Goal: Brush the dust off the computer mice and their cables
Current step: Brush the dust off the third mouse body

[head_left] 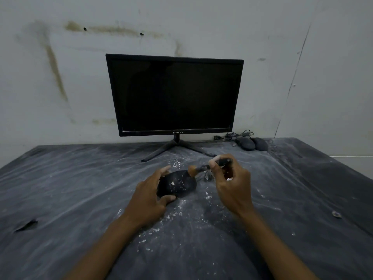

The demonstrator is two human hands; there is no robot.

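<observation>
At frame centre the mouse (176, 183) is being gripped by the left hand (150, 194), long axis running left-right; the brush (210, 166) is being pinched by the right hand (232, 182), bristles pointing left onto the mouse.

single view, head-mounted, wide-angle. looks forward and down from above the near edge of a dark covered table (60, 188); both forearms enter from the bottom of frame. left hand (150, 196) and right hand (232, 184) sit near centre, close to the lens. monitor (174, 96) stands straight ahead at the table's far edge against the wall (60, 67). straight edges bow toward the frame borders. no second view for overlap.
</observation>
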